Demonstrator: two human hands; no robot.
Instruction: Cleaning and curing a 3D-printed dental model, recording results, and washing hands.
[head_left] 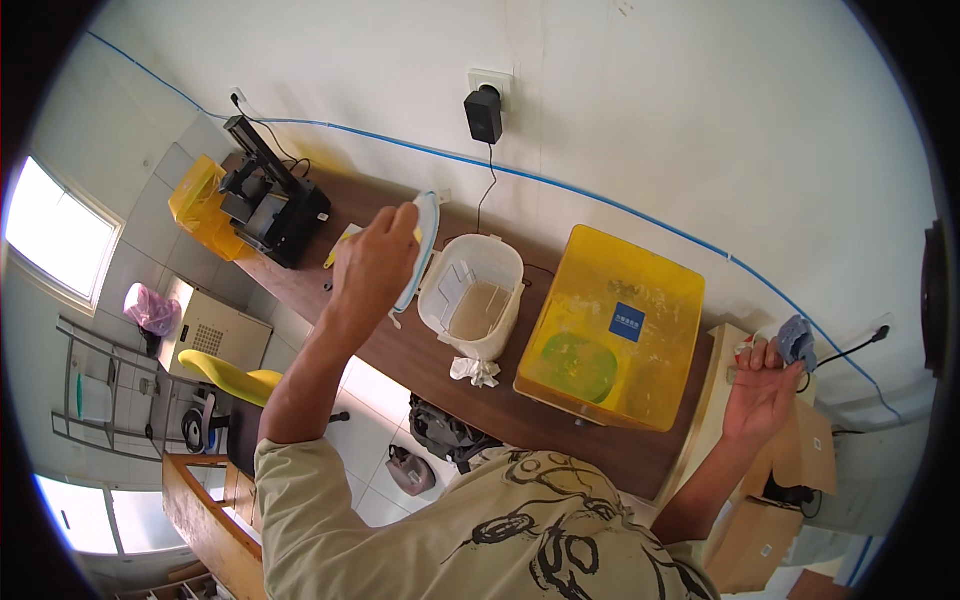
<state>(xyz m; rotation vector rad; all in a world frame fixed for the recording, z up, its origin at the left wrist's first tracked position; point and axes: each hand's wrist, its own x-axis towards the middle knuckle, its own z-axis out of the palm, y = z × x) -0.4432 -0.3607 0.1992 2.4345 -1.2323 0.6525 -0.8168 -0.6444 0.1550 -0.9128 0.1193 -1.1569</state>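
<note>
My left hand (372, 258) grips a pale lid with a blue rim (427, 250), which it holds up on edge. Just right of the lid, a white plastic tub (492, 345) stands uncovered on the brown table (400, 365); inside it a wire-like rack shape shows. Off to the far right, my raised right hand (757, 397) pinches a bunched grey-blue cloth (796, 342) at its fingertips. A crumpled white tissue (475, 371) lies against the near side of the tub.
Right of the tub sits a large yellow translucent box (660, 290) with a green round shape showing through. A black desktop machine (285, 220) and a yellow container (200, 205) occupy the table's left end. Cardboard boxes (757, 540) stand below my right hand.
</note>
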